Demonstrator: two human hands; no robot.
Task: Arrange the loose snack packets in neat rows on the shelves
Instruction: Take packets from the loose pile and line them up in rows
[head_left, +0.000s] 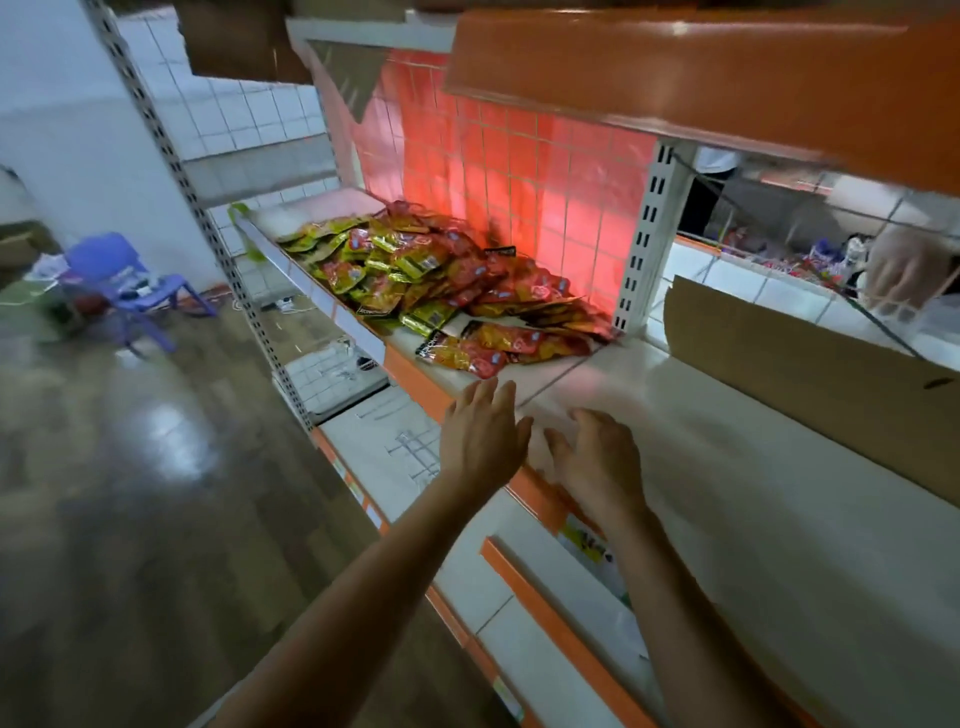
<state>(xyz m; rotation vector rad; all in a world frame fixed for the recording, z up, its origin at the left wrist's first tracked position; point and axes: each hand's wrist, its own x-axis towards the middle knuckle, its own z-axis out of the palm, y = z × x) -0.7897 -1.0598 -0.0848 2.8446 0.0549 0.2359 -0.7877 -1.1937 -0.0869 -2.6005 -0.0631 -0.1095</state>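
I see the loose snack packets (441, 280) heaped in a jumbled red, yellow and green pile at the centre of the frame. They lie on the white shelf (727, 467), against the red-lit tiled wall (519, 171) behind it, and none of them stands in a row. The nearest packet lies flat at the lower edge of the pile.

My left hand (483, 436) sits just below centre, over the shelf's orange front edge. Its fingers are straight and together, point up toward that nearest packet, and are near it but not touching. My right hand (597, 462) is just beside the left one, to its right, with fingers loosely bent and spread; it is a little blurred. Both hands hold nothing.

A brown cardboard sheet (805, 379) stands on the shelf at the right of the frame. An orange upper shelf (701, 67) fills the top right. At far left a purple chair (124, 286) stands on the glossy dark floor (130, 493).
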